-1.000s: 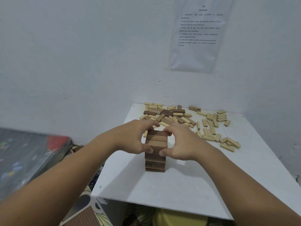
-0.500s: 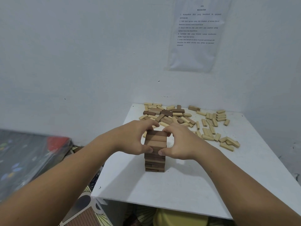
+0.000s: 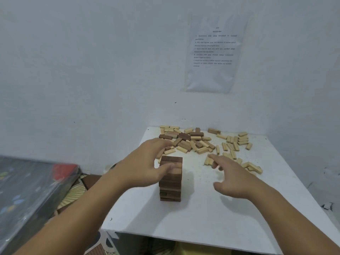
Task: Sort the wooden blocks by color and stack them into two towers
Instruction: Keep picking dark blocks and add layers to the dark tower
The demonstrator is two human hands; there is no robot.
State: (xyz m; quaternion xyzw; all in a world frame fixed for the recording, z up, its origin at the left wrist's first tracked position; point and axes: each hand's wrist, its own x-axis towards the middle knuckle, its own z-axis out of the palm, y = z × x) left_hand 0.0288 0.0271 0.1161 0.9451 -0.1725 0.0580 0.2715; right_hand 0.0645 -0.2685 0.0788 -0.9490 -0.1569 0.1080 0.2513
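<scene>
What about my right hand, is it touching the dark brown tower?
Apart. The head view shows a strip of bare white table between the right hand and the dark brown tower.

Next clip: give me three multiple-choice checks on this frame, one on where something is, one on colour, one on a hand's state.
1. Where does the stacked tower stand relative to the loose pile of blocks?
A) nearer the person
B) behind it, at the wall
C) on top of it

2. What colour are the tower's blocks?
A) all pale
B) pale and brown alternating
C) all brown

3. How is the right hand?
A) gripping a pale block
B) open, holding nothing
C) pressing down on the tower's top

Answers:
1 A, the pile lies farther back on the table.
2 C, no pale block shows in the tower.
3 B, its fingers are spread, off to the side of the tower.
</scene>
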